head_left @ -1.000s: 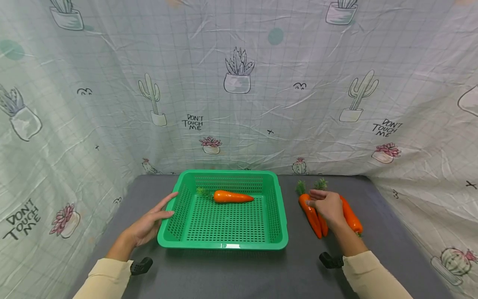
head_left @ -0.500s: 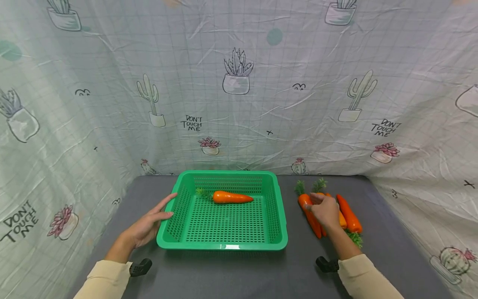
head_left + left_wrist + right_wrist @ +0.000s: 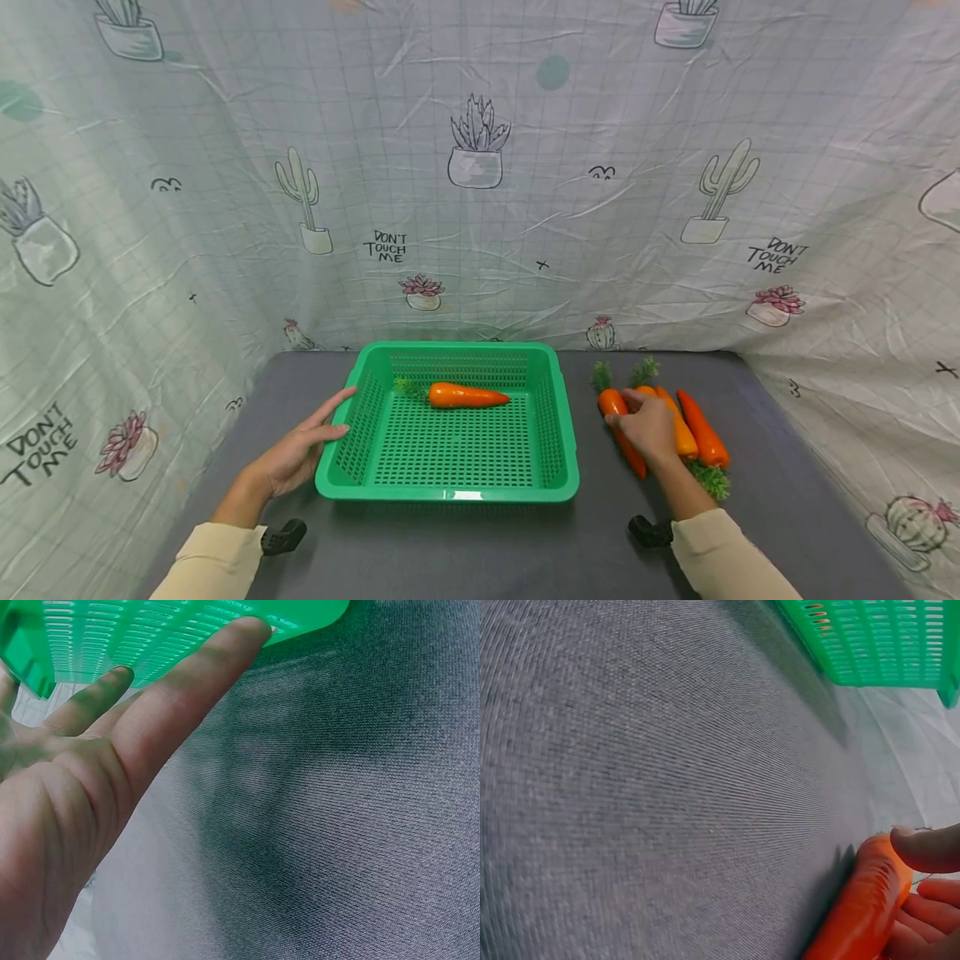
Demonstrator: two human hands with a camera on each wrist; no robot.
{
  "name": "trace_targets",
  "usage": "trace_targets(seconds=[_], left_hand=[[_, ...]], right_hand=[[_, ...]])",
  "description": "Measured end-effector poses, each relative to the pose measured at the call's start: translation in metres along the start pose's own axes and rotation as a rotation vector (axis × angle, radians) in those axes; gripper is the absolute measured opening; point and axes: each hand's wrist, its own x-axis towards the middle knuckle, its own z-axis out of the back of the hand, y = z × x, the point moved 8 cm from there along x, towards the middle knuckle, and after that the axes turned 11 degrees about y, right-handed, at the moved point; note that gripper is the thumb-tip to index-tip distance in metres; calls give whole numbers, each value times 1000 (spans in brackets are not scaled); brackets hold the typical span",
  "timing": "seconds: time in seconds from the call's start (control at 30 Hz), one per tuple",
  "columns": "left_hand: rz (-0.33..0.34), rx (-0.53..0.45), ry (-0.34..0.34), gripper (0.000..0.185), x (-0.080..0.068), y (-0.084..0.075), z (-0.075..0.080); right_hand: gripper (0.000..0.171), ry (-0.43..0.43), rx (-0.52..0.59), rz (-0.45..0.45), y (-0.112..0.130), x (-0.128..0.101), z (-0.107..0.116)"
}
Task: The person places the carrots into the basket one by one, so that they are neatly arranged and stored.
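We pinch the leftmost loose carrot (image 3: 631, 451) with our right hand (image 3: 648, 428).
It lies on the bench (image 3: 480, 554), right of the basket (image 3: 390, 493), long axis running away from us, leafy end farthest, tip slanting rightward; our left hand (image 3: 294, 456), farther off, rests straight fingers against the basket's left side.

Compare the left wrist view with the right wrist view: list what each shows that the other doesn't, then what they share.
Only the left wrist view: the left hand, its fingers fairly straight against the green basket.

Only the right wrist view: the right hand, thumb and fingers at an orange carrot, though a firm grip can't be confirmed; also orange flecks through the basket's slots.

Both: part of the basket, the grey table and some pale backdrop.
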Motion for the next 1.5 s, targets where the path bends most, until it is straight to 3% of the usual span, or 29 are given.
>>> trace_targets(seconds=[0.33,0.7,1.2,1.5], left_hand=[[-6,-5,9,77,0,0,-2],[-3,1,3,77,0,0,-1],[-5,-5,4,78,2,1,-1],[0,13,-10,78,0,0,0]], right_hand=[[66,-21,-115,23,3,3,-8],[63,16,-46,-10,0,5,-2],[65,62,88,-33,17,-6,9],[66,113,112,-33,31,-11,15]])
